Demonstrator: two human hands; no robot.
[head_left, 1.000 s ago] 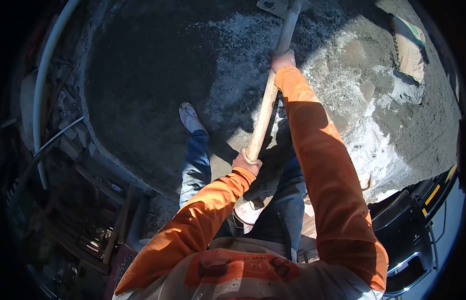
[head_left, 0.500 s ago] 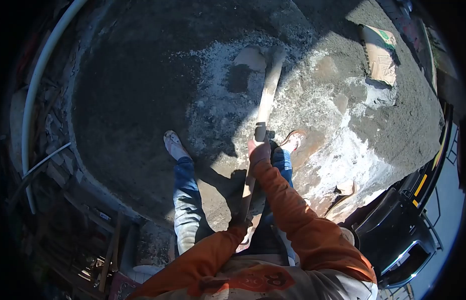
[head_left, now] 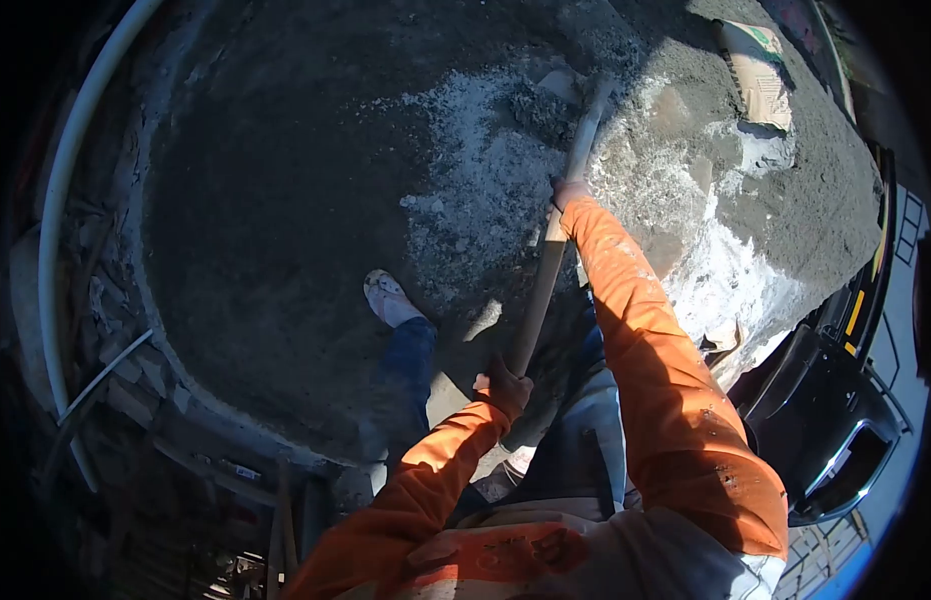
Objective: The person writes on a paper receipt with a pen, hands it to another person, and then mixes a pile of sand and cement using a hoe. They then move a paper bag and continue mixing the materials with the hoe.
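Note:
A long wooden handle runs from the lower middle up to the right. Wrapped round its lower end is my left hand. Further up the shaft my right hand grips it, with that arm stretched out. The tool's head at the top is partly hidden in grey material. White powder lies spread over the grey mix beside and below the tool's head.
A torn paper bag lies at the upper right. Brighter white powder is at the right, near a black vehicle. A pale pipe and rubble line the left edge. My foot stands on the mix.
The tool has shifted right and its head now sits in a clump of grey material. My right hand has moved up and away from me; my left hand has risen slightly.

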